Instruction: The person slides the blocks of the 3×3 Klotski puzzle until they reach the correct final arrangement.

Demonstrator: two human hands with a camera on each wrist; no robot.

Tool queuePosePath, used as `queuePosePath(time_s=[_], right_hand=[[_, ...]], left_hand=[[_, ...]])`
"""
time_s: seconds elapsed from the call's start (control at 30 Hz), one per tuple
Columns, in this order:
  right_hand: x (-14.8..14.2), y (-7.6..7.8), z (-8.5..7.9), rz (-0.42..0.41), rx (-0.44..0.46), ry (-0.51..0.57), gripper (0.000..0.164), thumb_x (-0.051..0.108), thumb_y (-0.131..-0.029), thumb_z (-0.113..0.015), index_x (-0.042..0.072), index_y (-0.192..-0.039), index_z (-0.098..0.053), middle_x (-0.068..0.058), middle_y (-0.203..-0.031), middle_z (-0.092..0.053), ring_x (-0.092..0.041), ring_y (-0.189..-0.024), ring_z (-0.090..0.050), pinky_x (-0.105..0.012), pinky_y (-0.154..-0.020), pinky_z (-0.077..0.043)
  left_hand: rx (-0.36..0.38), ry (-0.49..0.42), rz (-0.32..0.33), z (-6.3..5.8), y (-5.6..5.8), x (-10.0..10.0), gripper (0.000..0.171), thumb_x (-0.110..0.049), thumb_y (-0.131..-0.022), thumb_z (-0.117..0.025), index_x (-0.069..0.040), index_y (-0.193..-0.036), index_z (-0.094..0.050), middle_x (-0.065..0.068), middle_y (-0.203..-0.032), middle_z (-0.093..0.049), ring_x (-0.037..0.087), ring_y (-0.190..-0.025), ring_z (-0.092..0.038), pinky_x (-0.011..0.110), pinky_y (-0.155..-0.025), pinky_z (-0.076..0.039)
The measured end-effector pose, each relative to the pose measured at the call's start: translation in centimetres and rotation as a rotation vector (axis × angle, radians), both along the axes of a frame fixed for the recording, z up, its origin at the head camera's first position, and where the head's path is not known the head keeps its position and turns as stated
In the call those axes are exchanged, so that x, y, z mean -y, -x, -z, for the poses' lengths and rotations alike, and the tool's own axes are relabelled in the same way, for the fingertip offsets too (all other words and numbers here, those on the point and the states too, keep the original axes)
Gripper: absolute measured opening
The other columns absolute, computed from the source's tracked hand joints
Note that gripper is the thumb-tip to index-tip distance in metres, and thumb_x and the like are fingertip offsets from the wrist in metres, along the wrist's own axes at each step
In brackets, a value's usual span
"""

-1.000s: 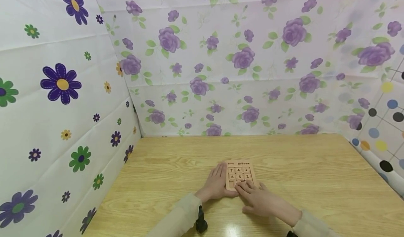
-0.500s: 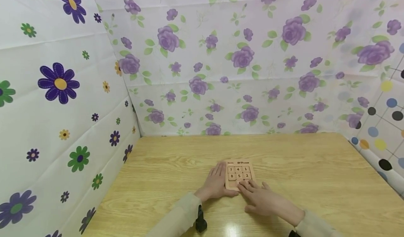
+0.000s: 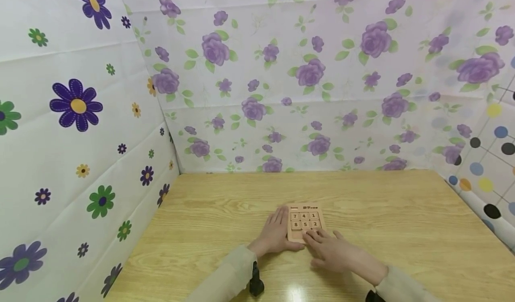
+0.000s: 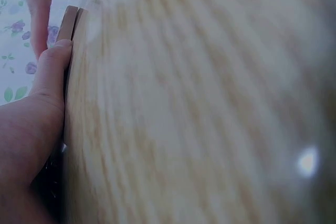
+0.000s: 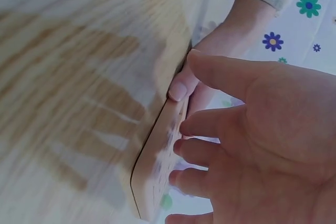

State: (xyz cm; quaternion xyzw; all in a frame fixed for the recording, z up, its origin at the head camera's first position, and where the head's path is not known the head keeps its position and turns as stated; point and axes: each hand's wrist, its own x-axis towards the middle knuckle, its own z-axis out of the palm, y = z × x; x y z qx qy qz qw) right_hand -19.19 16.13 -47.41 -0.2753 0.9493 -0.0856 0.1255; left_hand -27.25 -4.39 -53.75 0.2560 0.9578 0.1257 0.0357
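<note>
A wooden number sliding puzzle (image 3: pixel 295 235) lies flat on the table. Tiles 7, 4, 1 form its top row, with 8, 5, 2 below. A gap shows at the near left of its bottom row; the other tiles there are partly hidden by fingers. My left hand (image 3: pixel 275 236) rests against the puzzle's left side with straight fingers, its thumb (image 4: pixel 56 59) along the near edge. My right hand (image 3: pixel 331 250) reaches from the right, extended fingertips on the bottom-row tiles. In the right wrist view, its fingers (image 5: pixel 199 152) are spread beside the puzzle's edge (image 5: pixel 149 169).
The light wood table (image 3: pixel 209 212) extends around the puzzle. Behind it hangs a cloth with purple roses (image 3: pixel 310 73); a daisy-print cloth (image 3: pixel 124 91) stands at the left and a dotted one (image 3: pixel 488 159) at the right. Dark straps sit on both wrists.
My right fingertips have shifted slightly right along the bottom row, and more of the gap at its left shows. The left hand and the puzzle have stayed in place.
</note>
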Motion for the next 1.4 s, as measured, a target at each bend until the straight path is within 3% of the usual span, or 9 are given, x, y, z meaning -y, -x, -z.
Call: queuePosePath(time_s=[0.53,0.9,1.4], right_hand=[[1.5,1.5,0.3,0.004,-0.008,0.019,0.071,0.053,-0.096,-0.046,0.009,-0.150,-0.035,-0.014,-0.157,-0.031,-0.040,-0.146,-0.024,-0.070,-0.111,-0.021],[2.3,2.3,0.4,0.002,-0.011,-0.005,0.072,0.056,-0.096,-0.043,0.008,-0.150,-0.034,-0.014,-0.157,-0.031,-0.039,-0.146,-0.024,-0.068,-0.113,-0.020],[2.6,2.3,0.4,0.018,0.000,-0.025,0.074,0.057,-0.095,-0.044,0.009,-0.151,-0.033,-0.012,-0.157,-0.030,-0.038,-0.146,-0.025,-0.066,-0.114,-0.020]], left_hand=[[-0.002,0.020,-0.004,-0.1,-0.1,0.0,0.124,-0.075,-0.074,-0.062,0.002,-0.154,-0.006,0.018,-0.162,-0.009,0.031,-0.150,-0.013,0.046,-0.122,-0.018],[-0.032,0.053,0.003,0.5,0.2,0.1,0.122,-0.073,-0.076,-0.062,0.002,-0.154,-0.005,0.019,-0.162,-0.009,0.032,-0.150,-0.014,0.046,-0.122,-0.018],[-0.027,0.040,0.001,0.5,0.2,0.0,0.121,-0.071,-0.077,-0.064,0.003,-0.154,-0.006,0.019,-0.162,-0.011,0.032,-0.150,-0.015,0.046,-0.122,-0.020]])
